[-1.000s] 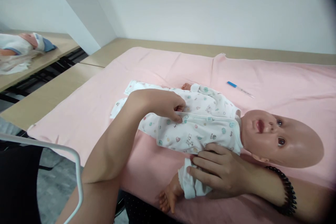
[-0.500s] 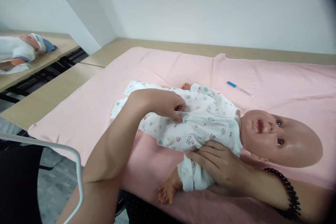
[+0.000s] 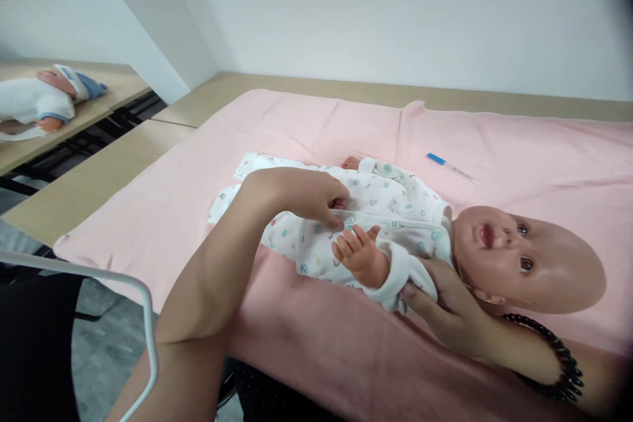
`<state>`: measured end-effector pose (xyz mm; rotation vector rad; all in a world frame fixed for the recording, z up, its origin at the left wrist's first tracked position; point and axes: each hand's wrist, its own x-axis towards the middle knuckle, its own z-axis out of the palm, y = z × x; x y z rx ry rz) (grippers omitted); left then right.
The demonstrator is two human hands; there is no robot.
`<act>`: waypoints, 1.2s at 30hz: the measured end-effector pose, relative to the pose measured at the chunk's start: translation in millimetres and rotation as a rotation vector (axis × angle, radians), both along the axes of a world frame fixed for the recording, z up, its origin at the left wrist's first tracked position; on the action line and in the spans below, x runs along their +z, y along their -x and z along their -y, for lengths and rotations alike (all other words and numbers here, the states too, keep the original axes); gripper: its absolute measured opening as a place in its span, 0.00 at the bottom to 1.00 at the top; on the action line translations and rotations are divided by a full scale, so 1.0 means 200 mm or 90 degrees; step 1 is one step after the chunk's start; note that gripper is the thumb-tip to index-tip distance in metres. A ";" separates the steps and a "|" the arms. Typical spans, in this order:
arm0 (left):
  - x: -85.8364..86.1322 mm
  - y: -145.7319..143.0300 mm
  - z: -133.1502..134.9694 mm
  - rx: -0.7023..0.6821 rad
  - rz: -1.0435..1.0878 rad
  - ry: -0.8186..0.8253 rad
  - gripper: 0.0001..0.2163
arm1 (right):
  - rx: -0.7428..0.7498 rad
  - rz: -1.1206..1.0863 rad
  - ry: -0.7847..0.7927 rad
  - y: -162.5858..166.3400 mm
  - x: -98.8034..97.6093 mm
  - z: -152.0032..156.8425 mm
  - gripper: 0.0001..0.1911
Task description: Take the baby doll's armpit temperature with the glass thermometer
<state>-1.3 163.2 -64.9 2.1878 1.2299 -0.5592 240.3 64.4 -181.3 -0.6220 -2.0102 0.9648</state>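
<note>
Nearest the lens, a bent white bar point(image 3: 148, 323) curves up at lower left, and there's the right hand point(image 3: 450, 316), coming in from the right with a black beaded bracelet point(image 3: 568, 362) on the wrist. It's gripping the doll's near sleeve point(image 3: 400, 270), thumb on the near side, and the small doll hand point(image 3: 363, 254) pokes out of the cuff, fingers spread, up over the belly!

Across to the left hand point(image 3: 316, 198): fingers curled, resting at the front edge of the printed white shirt point(image 3: 380, 194). Whether it pinches the cloth, I cannot tell.

And the doll point(image 3: 410, 211) itself lies on its back, bald head to the right, legs to the left, its far arm down along its side. Under it all, a pink sheet point(image 3: 306, 316), creased and draped over the table's near edge.

Beyond the doll, a blue-ended thermometer point(image 3: 452, 168) lies on the sheet. Behind runs a bare strip of wooden table point(image 3: 202, 95), then the pale wall point(image 3: 395, 20). Far left, on another table point(image 3: 119, 79), a second doll point(image 3: 39, 95) in white wears a blue-and-white hat point(image 3: 84, 82).
</note>
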 end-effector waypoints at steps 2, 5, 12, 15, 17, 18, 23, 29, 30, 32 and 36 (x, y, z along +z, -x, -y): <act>0.01 0.00 0.00 -0.009 -0.013 -0.007 0.10 | -0.013 0.005 -0.002 -0.01 -0.01 0.01 0.04; 0.04 0.02 0.03 -0.030 -0.013 -0.027 0.10 | -0.037 0.014 -0.001 -0.03 -0.03 0.01 0.04; 0.21 0.07 0.15 -0.090 0.140 -0.042 0.26 | -0.044 0.001 0.019 -0.02 0.02 0.01 0.04; 0.25 0.05 0.20 -0.117 0.185 -0.044 0.25 | -0.030 -0.019 0.038 -0.01 0.04 0.01 0.05; 0.26 0.04 0.22 -0.105 0.173 -0.049 0.24 | -0.034 -0.026 0.028 -0.01 0.03 0.01 0.05; 0.25 0.03 0.23 -0.096 0.163 -0.052 0.23 | -0.037 -0.020 0.019 -0.01 0.03 0.01 0.06; 0.23 0.03 0.22 -0.119 0.197 -0.081 0.20 | -0.038 0.045 0.010 -0.05 -0.01 0.02 0.09; 0.20 0.02 0.21 -0.232 0.268 -0.145 0.18 | -0.055 0.086 0.173 -0.07 -0.01 0.03 0.07; 0.20 0.01 0.20 -0.243 0.269 -0.153 0.17 | -0.051 0.079 0.182 -0.07 -0.01 0.03 0.06; 0.20 0.00 0.20 -0.249 0.262 -0.158 0.15 | -0.030 0.062 0.193 -0.07 -0.02 0.03 0.04; 0.19 -0.03 0.23 -0.268 0.205 -0.258 0.12 | -0.022 0.058 0.159 -0.08 -0.05 0.04 0.06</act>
